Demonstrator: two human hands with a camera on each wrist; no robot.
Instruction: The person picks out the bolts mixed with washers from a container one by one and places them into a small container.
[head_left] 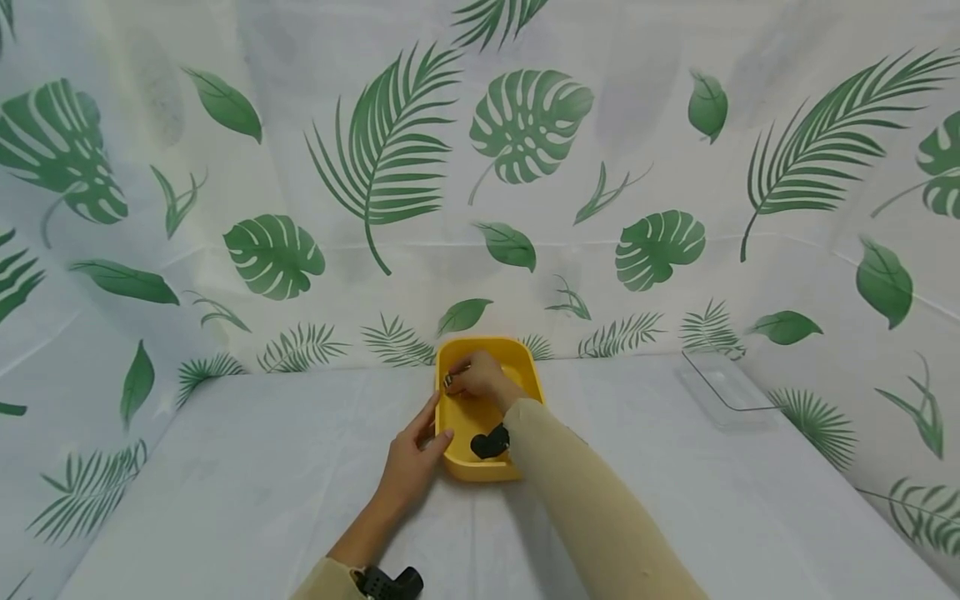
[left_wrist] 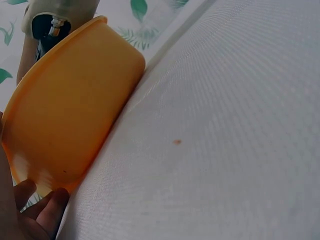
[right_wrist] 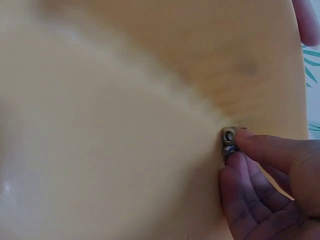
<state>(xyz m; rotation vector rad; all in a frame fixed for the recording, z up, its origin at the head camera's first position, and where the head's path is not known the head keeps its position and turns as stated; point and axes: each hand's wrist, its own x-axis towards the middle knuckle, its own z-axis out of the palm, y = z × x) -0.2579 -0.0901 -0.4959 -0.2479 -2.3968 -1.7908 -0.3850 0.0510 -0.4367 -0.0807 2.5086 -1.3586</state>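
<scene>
While your left hand (head_left: 408, 462) grips the yellow tray (head_left: 480, 473) by its left wall, probably to steady it on the counter (head_left: 225, 492), your right hand (head_left: 482, 377) pinches small metal hardware (right_wrist: 229, 136) inside it, near that same wall.

One yellow rectangular plastic bin (head_left: 480, 473), one clear plastic box (head_left: 723, 383), two black wrist cameras (head_left: 401, 585), at least one metal piece (right_wrist: 229, 136)

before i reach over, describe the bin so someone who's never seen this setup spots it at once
Start at the leafy backdrop and drop to where it meets the white table. Around the middle of that far edge stands the bin, open-topped with rounded corners. It is solid yellow, while the clear box further right in the head view is see-through.
</scene>
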